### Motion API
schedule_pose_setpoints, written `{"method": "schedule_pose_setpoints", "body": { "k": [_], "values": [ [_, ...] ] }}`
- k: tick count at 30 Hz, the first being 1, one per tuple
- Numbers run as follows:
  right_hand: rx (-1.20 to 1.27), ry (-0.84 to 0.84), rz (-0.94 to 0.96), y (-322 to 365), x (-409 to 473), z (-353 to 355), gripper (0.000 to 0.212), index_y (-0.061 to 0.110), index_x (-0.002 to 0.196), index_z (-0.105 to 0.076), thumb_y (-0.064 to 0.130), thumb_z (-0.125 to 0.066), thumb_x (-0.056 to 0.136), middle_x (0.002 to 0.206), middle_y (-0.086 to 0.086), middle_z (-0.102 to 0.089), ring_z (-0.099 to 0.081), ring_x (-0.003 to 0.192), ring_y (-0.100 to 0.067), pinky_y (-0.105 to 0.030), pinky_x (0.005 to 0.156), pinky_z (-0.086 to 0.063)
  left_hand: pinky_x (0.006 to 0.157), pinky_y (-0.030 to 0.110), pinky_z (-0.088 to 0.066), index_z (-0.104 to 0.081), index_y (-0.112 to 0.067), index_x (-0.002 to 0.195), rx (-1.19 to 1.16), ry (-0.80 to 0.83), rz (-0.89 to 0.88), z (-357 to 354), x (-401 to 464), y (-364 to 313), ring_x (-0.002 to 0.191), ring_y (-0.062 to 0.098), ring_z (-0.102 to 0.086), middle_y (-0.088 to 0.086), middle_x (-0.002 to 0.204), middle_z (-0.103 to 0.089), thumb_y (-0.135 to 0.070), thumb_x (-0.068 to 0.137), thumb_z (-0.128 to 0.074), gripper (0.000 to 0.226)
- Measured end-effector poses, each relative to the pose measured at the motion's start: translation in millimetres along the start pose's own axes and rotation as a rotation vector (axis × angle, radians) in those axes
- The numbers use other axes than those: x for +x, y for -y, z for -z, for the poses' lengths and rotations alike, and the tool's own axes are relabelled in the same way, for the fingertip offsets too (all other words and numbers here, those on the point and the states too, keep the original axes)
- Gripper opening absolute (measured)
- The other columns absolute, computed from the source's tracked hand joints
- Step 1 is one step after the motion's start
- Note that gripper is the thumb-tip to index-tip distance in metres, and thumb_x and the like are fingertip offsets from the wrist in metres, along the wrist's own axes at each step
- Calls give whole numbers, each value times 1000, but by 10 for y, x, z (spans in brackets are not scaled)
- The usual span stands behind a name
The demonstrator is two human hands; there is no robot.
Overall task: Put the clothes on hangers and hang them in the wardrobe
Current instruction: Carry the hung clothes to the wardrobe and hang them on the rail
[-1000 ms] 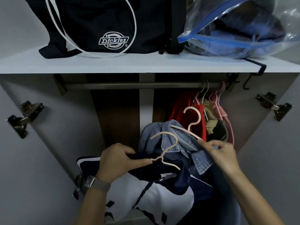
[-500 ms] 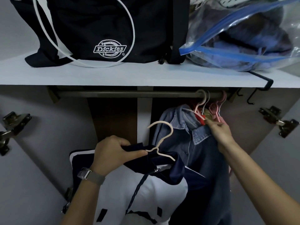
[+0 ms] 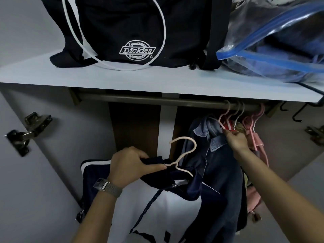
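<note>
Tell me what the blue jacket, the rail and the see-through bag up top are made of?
The blue jacket looks like denim: faded blue cloth with pale stitched seams. The rail seems metal, a dull grey-brown round bar with a faint sheen. The see-through bag looks like thin plastic, shiny and crinkled, with a blue zip strip.

The scene is dimly and evenly lit, with a cool cast. The recess under the shelf (image 3: 122, 81) is left in deep shadow. Straight edges are bowed by wide-angle distortion. Slight softness is seen throughout.
</note>
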State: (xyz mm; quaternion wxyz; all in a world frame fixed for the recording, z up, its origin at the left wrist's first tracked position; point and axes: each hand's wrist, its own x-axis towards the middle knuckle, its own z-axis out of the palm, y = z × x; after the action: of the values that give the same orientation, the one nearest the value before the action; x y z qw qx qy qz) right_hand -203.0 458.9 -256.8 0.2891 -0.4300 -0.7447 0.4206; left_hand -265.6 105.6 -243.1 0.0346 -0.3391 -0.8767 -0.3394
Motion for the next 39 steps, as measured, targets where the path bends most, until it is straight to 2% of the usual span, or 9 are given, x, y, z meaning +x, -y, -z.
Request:
{"method": "schedule_pose_setpoints", "body": {
  "k": [3,6,7,9,11,20,29,32,39],
  "values": [
    [-61,46,-15,-55,56,-56,31,4,82,-61,29,-50,98,80,-12,-56,-53,83,-27,-34,71,-38,41,14,-33,-63,-33,52,15,-9,-4,-5,-2,3,62,3,-59,-15,45,-54,-93,48,-43,64],
    [-162,96,20,-70,83,-79,36,15,68,-49,28,-43,100,74,-11,-52,-48,82,-25,-31,60,-30,43,18,-39,-69,-28,56,4,-6,7,-18,-21,34,60,8,-61,-12,49,-59,-96,48,-40,74],
    [-212,118,48,-76,84,-91,35,13,71,-52,27,-40,101,80,-16,-56,-50,84,-28,-31,64,-31,45,22,-43,-69,-28,57,-11,-6,15,-21,-32,45,60,8,-61,-11,51,-60,-97,46,-38,77],
    [-322,154,85,-108,94,-122,35,5,96,-60,28,-35,102,104,-26,-62,-57,98,-38,-35,78,-38,48,25,-47,-70,-28,58,-41,-6,33,-30,-59,58,59,9,-62,-11,52,-62,-100,44,-36,81],
    [-430,182,130,-134,106,-145,39,2,111,-58,28,-31,102,116,-28,-61,-55,108,-46,-41,87,-42,49,25,-48,-70,-28,58,-44,2,49,-41,-81,57,60,9,-62,-11,53,-63,-101,43,-34,82],
    [-553,119,141,-162,145,-124,44,4,119,-57,32,-27,104,120,-30,-58,-54,111,-47,-44,90,-43,46,21,-43,-70,-29,57,-29,11,63,-78,-50,10,65,6,-62,-12,53,-62,-99,45,-36,78],
    [-653,-58,108,-193,47,-1,46,17,117,-59,42,-24,101,118,-16,-62,-59,107,-37,-45,89,-43,45,17,-37,-67,-29,52,-60,66,71,-146,53,-178,61,7,-62,-13,53,-62,-94,45,-45,69],
    [-626,-77,45,-222,134,66,48,14,120,-57,44,-25,100,122,-19,-61,-58,112,-39,-46,92,-42,50,28,-46,-69,-26,56,-95,106,83,-172,69,-211,57,10,-62,-9,53,-63,-93,45,-50,71],
    [-552,-17,29,-448,474,265,51,8,119,-59,42,-26,100,122,-25,-60,-57,112,-42,-48,97,-44,50,31,-46,-69,-28,57,-152,104,99,-190,81,-280,53,13,-61,-6,51,-62,-95,40,-50,73]
  ]
}}
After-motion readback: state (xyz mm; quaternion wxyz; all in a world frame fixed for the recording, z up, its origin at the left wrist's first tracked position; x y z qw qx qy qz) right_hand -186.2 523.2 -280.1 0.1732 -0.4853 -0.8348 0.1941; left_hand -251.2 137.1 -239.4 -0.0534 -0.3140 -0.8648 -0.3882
